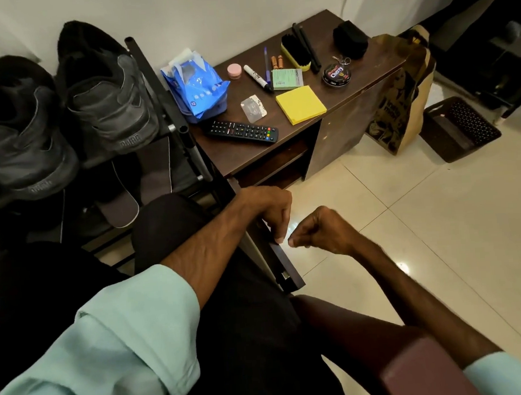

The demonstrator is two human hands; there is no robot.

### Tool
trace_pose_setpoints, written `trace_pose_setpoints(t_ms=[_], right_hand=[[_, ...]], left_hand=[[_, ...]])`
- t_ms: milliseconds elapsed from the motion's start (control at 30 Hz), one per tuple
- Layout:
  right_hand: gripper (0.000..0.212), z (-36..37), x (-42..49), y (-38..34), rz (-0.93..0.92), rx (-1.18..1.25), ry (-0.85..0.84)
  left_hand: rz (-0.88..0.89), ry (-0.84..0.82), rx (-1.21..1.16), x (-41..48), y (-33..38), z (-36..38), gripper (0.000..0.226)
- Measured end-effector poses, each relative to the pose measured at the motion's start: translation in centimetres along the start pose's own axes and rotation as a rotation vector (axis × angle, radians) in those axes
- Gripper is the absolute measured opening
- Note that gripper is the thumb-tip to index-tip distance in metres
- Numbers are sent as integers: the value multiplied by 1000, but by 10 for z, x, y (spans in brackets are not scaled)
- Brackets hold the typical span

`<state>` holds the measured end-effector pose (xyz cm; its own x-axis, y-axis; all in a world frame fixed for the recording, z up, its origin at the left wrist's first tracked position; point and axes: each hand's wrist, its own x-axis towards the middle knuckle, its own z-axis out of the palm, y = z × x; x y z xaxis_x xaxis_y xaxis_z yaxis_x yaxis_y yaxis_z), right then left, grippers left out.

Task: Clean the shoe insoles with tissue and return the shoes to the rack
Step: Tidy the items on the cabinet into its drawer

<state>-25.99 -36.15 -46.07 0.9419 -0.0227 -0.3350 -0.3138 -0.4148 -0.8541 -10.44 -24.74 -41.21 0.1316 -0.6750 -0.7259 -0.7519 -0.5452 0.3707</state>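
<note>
Two dark grey shoes (pixel 21 144) (pixel 110 108) stand side by side on top of the black rack (pixel 168 111) at the left, toes toward the person. On the dim shelf beneath them lie flat dark shapes with pale edges, probably the insoles (pixel 119 206), though the light is too poor to be sure. The blue tissue pack (pixel 194 85) lies on the near left corner of the brown table (pixel 352 66), just beside the rack, with a remote (pixel 241 131), a yellow note pad (pixel 301 104), a marker (pixel 256 78) and a polish tin (pixel 337 75) spread across the rest of the top. The left hand (pixel 266 209) is down in front of the table, its fingers curled over the edge of the open cabinet door (pixel 288 272) and holding it. The right hand (pixel 319 230) hangs just beside it over the tiled floor (pixel 437 217), closed into a loose fist with nothing seen in it
</note>
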Motion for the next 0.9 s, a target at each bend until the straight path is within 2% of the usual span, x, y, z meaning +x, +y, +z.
trace_pose_setpoints(t_ms=[100, 200, 267, 333, 467, 600, 700, 900], right_hand=[[10, -23, 17, 11, -4, -60, 196], [10, -49, 44, 29, 94, -134, 429], [13, -62, 66, 39, 148, -282, 544], [23, -70, 90, 46, 119, -545, 511], [45, -77, 136, 54, 35, -1047, 254], [92, -88, 175, 60, 222, -1255, 146], [85, -88, 194, 64, 308, -1287, 155], [62, -82, 196, 76, 376, -1460, 156]], left_hand=[[52, 151, -78, 14, -4, -2, 12], [42, 394, -123, 34, -1, -8, 11], [4, 479, -169, 50, -1, -14, 8], [-52, 532, -188, 63, -1, -18, 12], [-126, 569, -155, 86, 1, -19, 22], [-127, 605, -152, 110, -6, -22, 26], [-159, 601, -224, 125, -11, -23, 27], [-177, 695, -460, 147, -3, -36, 55]])
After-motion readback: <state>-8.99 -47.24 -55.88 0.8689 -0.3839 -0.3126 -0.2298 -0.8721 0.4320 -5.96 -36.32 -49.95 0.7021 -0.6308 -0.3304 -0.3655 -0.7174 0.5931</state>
